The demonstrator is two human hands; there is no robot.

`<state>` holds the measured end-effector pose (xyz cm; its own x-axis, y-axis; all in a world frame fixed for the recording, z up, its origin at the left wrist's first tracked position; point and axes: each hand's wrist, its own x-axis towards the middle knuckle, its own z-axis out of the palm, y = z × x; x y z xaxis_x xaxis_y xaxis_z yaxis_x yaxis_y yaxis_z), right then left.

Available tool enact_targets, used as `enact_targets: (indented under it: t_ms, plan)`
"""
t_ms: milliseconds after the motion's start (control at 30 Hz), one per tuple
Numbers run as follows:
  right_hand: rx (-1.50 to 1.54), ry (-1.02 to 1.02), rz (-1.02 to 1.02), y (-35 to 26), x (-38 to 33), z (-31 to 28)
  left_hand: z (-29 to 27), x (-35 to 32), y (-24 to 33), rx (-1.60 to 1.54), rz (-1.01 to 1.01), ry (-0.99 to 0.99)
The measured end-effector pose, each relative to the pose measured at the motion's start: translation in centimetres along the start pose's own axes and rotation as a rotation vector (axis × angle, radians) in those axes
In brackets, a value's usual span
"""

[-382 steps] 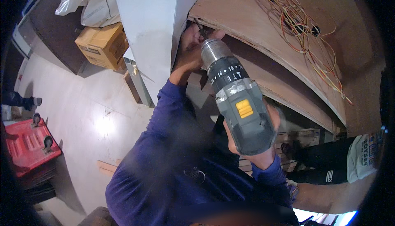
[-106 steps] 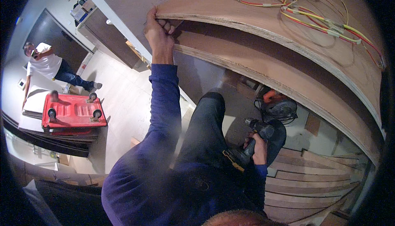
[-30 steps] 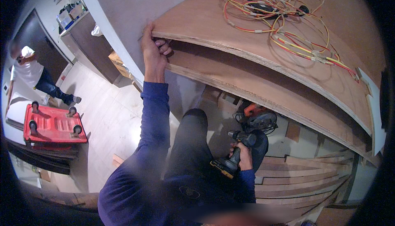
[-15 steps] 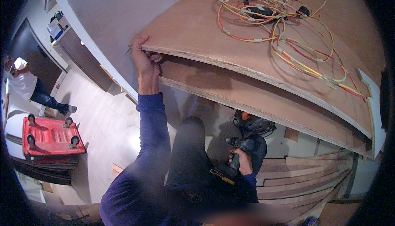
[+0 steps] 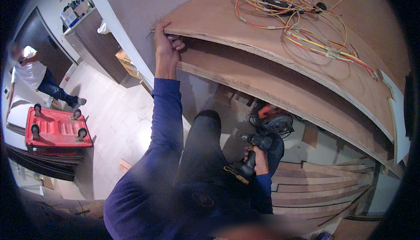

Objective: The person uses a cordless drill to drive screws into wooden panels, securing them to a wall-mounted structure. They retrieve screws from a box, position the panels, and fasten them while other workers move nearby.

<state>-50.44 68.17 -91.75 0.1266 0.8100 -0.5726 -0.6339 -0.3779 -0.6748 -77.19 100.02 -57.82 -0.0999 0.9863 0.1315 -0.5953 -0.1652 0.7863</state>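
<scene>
My left hand (image 5: 167,52) grips the left corner of the upper plywood board (image 5: 201,12), with its thumb on the top face and its fingers curled below the edge. Under that board lies a second plywood board (image 5: 245,80), a dark gap between the two. In my right hand (image 5: 261,160), held low near my knee, is a cordless drill (image 5: 261,141) with its chuck turned left, away from the boards. A loose bundle of red and yellow wires (image 5: 326,51) rests on the upper board.
A white strip (image 5: 399,126) stands at the boards' right end. Below are a circular saw (image 5: 275,120) and several wood strips (image 5: 315,187). At left, an upturned red platform trolley (image 5: 57,126) lies on stacked panels. A person in a white shirt (image 5: 31,74) stands behind it.
The view has shifted, so the boards and wires sit slightly higher and the saw shows more. My left hand keeps its grip on the board corner, and my right still holds the drill.
</scene>
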Motion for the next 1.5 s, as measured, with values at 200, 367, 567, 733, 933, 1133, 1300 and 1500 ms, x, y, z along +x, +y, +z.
enact_targets:
  t_ms: [200,367,567,733,933,1133,1300,1500]
  plan:
    - [0.055,0.029,-0.032,0.1,-2.2,0.2,0.2,0.6,-0.5,-0.056,0.064,0.042]
    - [0.008,0.026,-0.043,-0.1,-2.3,0.5,-0.4,1.5,-0.9,0.011,0.078,0.048]
    - [0.04,-0.009,0.03,0.1,-0.6,0.1,-0.4,0.8,-0.1,0.042,0.042,0.026]
    - [0.076,-0.01,0.002,1.2,0.9,-0.6,0.1,0.2,0.1,0.049,0.035,0.072]
    - [0.02,-0.001,0.003,1.0,0.1,-0.3,-0.7,0.5,-0.1,0.061,0.038,-0.007]
    - [0.054,-0.016,0.016,-0.2,-1.2,0.9,-0.5,1.3,-1.2,-0.025,0.132,0.033]
    - [0.07,0.067,-0.047,0.0,-2.0,1.4,-1.6,1.0,-0.9,0.028,0.217,-0.036]
    - [0.152,0.121,-0.046,-0.1,-2.8,2.0,-1.7,0.2,-0.7,-0.014,0.242,-0.077]
